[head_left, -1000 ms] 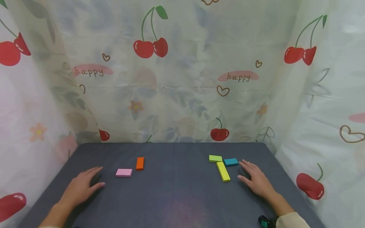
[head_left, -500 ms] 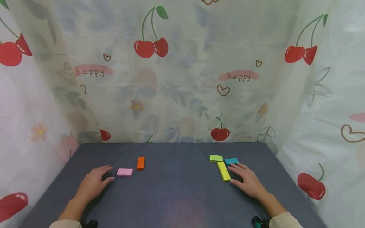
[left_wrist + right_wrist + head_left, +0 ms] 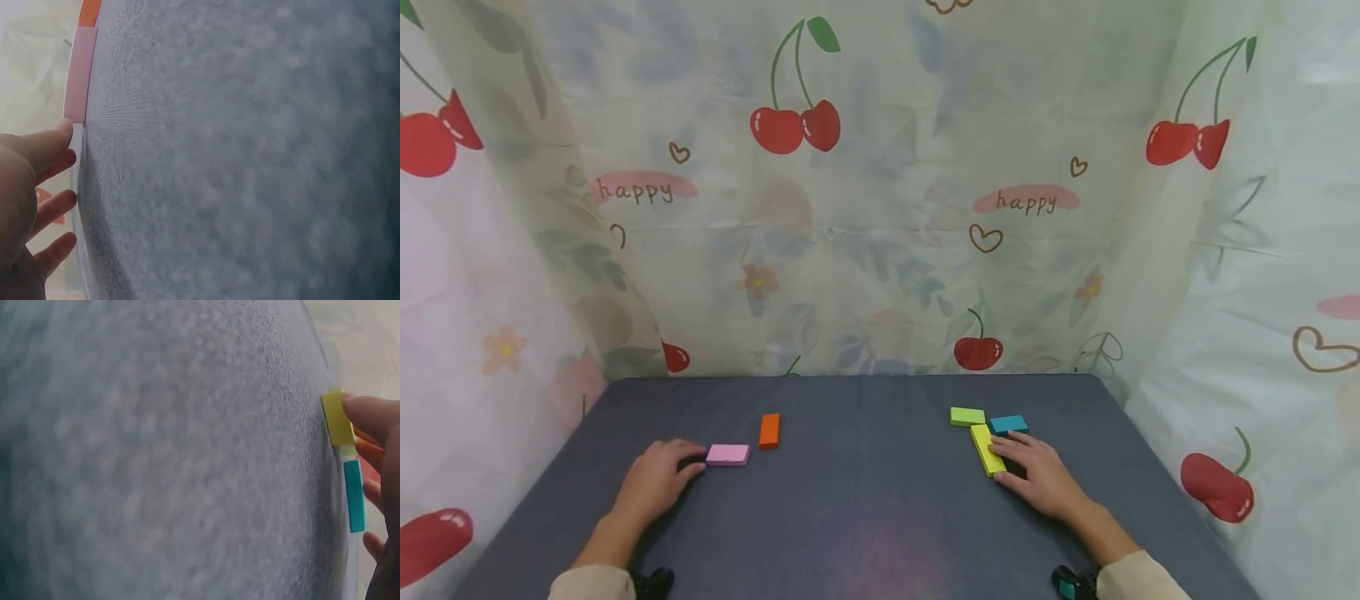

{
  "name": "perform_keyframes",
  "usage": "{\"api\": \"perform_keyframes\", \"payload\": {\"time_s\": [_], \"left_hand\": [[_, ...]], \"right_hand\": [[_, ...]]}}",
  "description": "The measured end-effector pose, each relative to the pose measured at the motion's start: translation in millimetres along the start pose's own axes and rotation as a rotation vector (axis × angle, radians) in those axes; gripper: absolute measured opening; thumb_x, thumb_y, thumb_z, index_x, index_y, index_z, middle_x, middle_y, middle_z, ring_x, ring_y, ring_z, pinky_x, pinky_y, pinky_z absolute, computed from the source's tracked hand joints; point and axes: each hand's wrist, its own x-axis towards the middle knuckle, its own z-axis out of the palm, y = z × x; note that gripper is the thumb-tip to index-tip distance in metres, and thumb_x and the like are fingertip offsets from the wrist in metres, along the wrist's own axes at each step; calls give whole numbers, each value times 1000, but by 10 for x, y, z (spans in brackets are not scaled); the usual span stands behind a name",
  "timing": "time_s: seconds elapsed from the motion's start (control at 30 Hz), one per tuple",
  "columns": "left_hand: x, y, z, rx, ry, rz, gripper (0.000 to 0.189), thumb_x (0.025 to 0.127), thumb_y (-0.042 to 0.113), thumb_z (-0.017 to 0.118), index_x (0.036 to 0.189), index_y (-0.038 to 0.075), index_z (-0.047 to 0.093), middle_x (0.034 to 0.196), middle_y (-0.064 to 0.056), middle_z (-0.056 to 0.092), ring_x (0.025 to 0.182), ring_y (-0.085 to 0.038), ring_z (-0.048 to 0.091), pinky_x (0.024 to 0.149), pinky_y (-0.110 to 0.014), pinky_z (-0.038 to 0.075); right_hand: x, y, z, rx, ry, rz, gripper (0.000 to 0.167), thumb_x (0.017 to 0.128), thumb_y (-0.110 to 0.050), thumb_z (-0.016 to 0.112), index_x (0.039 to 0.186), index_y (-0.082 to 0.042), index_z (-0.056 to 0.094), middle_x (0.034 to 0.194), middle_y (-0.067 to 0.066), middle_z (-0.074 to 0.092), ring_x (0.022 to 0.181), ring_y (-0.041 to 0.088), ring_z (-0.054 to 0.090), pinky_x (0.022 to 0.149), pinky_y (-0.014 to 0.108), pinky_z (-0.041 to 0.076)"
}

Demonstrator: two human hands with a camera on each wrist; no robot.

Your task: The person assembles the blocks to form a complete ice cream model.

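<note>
My left hand (image 3: 655,479) lies just left of a pink block (image 3: 727,455). Its thumb tip comes right up to the block's left end, also seen on the pink block (image 3: 80,75) in the left wrist view, and the other fingers are spread and loosely bent. On the right side, my right hand (image 3: 1045,477) reaches over a long yellow block (image 3: 984,446). Its thumb is at the near end of the yellow block (image 3: 337,422) and a fingertip overlaps the right side. A blue block (image 3: 1007,424) lies just beyond these fingers.
An orange block (image 3: 770,431) stands behind and right of the pink one. A light green block (image 3: 967,416) lies at the yellow block's far end. Patterned curtains (image 3: 880,192) enclose the dark grey table (image 3: 865,500) at the back and sides.
My left hand has moved right, up to the pink block. My right hand has moved left from beside the blue block onto the yellow block. The blocks have stayed in place.
</note>
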Motion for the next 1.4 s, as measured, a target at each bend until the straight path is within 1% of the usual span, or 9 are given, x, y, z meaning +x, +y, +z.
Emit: {"api": "perform_keyframes", "payload": {"time_s": [0.2, 0.4, 0.5, 0.63, 0.8, 1.0, 1.17, 1.3, 1.4], "left_hand": [[59, 46, 28, -2, -14, -11, 27, 84, 19, 76, 108, 7, 75, 105, -11, 69, 96, -37, 58, 80, -58, 43], [127, 117, 22, -27, -34, -13, 30, 85, 18, 76, 113, 8, 73, 110, -11, 68, 98, -34, 57, 82, -56, 43], [148, 147, 13, -33, -23, -8, 25, 84, 16, 76, 108, 10, 75, 106, -8, 70, 93, -31, 58, 80, -54, 44], [147, 182, 3, -37, -11, -25, 18, 82, 15, 79, 99, 12, 78, 100, -5, 71, 90, -28, 57, 78, -52, 44], [147, 229, 8, -34, -11, -50, 15, 79, 20, 81, 94, 16, 79, 93, -1, 70, 86, -26, 54, 76, -50, 42], [189, 356, 45, -33, -25, -51, 16, 80, 25, 81, 93, 17, 80, 91, -1, 70, 86, -26, 53, 76, -49, 42], [224, 457, 95, -41, -39, -79, 18, 81, 28, 80, 96, 17, 80, 92, -1, 70, 83, -24, 50, 72, -44, 40], [241, 533, 123, -62, -37, -89, 18, 81, 27, 80, 97, 17, 79, 94, -2, 70, 85, -24, 50, 75, -46, 41], [259, 592, 149, -80, -35, -98, 18, 81, 26, 80, 96, 16, 79, 96, -4, 70, 87, -25, 51, 78, -48, 41]], "right_hand": [[48, -37, 14, 28, 0, -12, 43, 89, -31, 72, 128, -14, 66, 133, 1, 59, 133, 33, 41, 102, 65, 25], [65, -68, 39, 54, 11, -26, 41, 87, -27, 74, 126, -14, 67, 134, 1, 59, 128, 32, 47, 101, 64, 29], [74, -80, 56, 62, 8, -36, 40, 88, -27, 73, 125, -14, 67, 135, 1, 59, 125, 31, 50, 100, 62, 31], [78, -95, 63, 69, -6, -42, 39, 89, -28, 72, 126, -14, 67, 135, 2, 58, 123, 30, 52, 100, 61, 33], [65, -114, 69, 106, -16, -43, 39, 89, -24, 72, 126, -14, 67, 137, 2, 57, 123, 29, 53, 99, 56, 38], [59, -185, 109, 120, -17, -69, 40, 89, -24, 72, 127, -14, 66, 137, 1, 57, 122, 27, 53, 97, 54, 41], [53, -304, 130, 116, -46, -50, 40, 90, -26, 71, 129, -15, 65, 138, -1, 56, 124, 26, 52, 99, 53, 41], [36, -383, 140, 124, -65, -42, 41, 90, -26, 71, 129, -16, 65, 139, -2, 55, 125, 25, 51, 100, 53, 40], [24, -424, 156, 118, -67, -59, 40, 91, -26, 70, 129, -16, 65, 139, -2, 55, 124, 24, 51, 99, 54, 39]]}}
